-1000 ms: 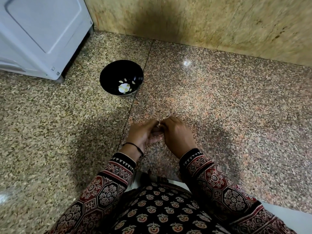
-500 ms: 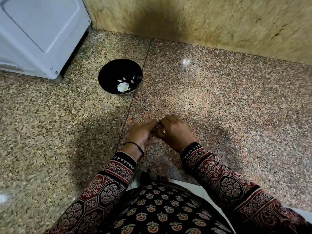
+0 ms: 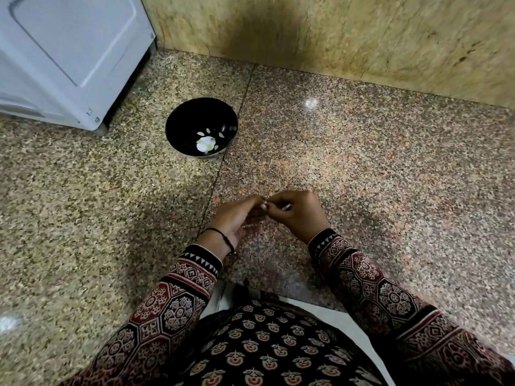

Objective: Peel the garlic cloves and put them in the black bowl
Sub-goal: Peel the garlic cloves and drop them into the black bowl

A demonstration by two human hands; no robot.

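Pinching a garlic clove [image 3: 264, 205] between curled fingertips of left hand [image 3: 237, 220] and right hand [image 3: 299, 214], knuckles meeting, wrists low; holding it well short of the black bowl [image 3: 181, 118], slightly rightward; inside that bowl, pale garlic pieces [image 3: 205, 143].

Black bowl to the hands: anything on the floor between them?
Nothing: head view shows bare speckled floor, crossed only by a tile seam, between the black bowl and the left hand and right hand pinching a garlic clove.
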